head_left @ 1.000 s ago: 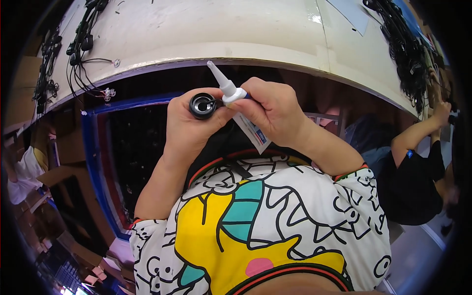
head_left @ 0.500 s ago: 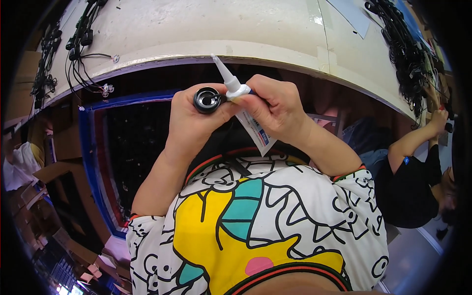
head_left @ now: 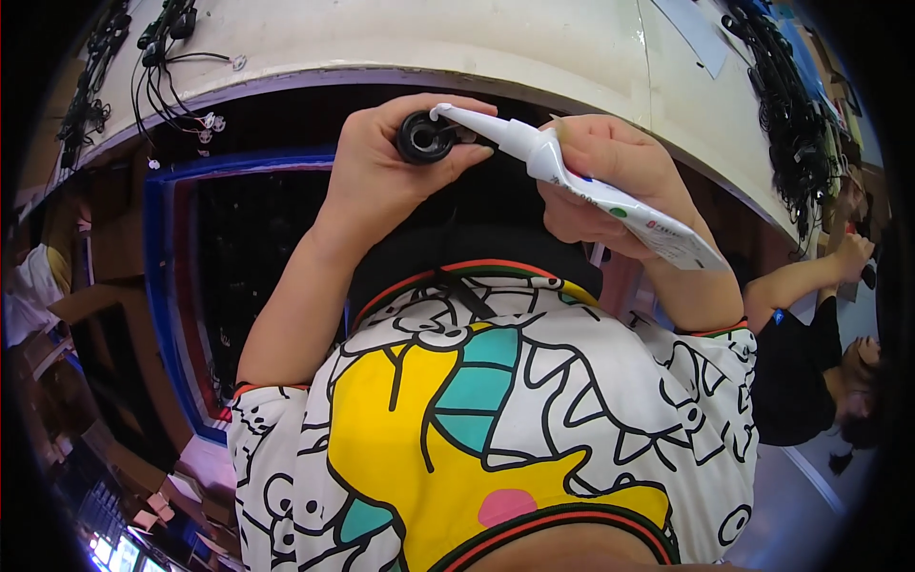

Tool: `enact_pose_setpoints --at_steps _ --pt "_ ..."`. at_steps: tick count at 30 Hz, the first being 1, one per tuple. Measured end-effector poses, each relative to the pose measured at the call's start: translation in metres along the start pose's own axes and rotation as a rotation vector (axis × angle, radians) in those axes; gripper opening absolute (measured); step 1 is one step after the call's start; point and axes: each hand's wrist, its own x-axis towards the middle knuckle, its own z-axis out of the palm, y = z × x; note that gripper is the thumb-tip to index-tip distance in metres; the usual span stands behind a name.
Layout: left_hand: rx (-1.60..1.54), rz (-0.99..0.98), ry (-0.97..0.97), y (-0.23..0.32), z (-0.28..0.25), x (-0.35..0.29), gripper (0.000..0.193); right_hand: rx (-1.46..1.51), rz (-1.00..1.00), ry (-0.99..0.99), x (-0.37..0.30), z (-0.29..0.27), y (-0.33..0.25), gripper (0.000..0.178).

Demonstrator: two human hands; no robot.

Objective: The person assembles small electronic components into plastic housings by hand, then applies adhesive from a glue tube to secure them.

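Observation:
My left hand holds a small black ring-shaped part between thumb and fingers, just below the front edge of the pale workbench. My right hand grips a white squeeze tube with a long nozzle. The nozzle tip touches the top rim of the black ring. Both hands are raised in front of my chest, above a shirt printed in yellow, teal and black outlines.
Bundles of black cables lie along the bench's right side and more cables with small connectors at its left. A blue-framed rack stands under the bench. Another person in black works at the right.
The tube has swung from steeply upright to nearly level, and its nozzle now meets the ring's rim. Both hands are in about the same place by the bench edge.

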Motion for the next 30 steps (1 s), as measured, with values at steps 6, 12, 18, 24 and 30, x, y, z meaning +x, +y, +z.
enact_pose_setpoints --at_steps 6,12,18,24,30 --pt "-0.019 0.105 0.011 -0.004 0.001 -0.002 0.024 0.001 0.055 0.054 0.002 0.007 0.009 0.032" --pt "-0.050 0.087 -0.004 -0.006 0.002 -0.006 0.028 0.051 0.102 0.158 0.002 0.014 0.013 0.032" --pt "-0.036 0.111 0.009 -0.012 0.002 -0.006 0.030 -0.382 0.069 0.224 0.002 0.020 0.004 0.026" --pt "0.284 0.282 0.140 -0.014 0.004 -0.006 0.031 -0.656 0.124 0.169 0.007 0.017 -0.011 0.026" --pt "0.255 0.207 0.067 -0.018 0.002 -0.003 0.023 -0.702 0.163 0.307 0.009 0.016 -0.015 0.023"
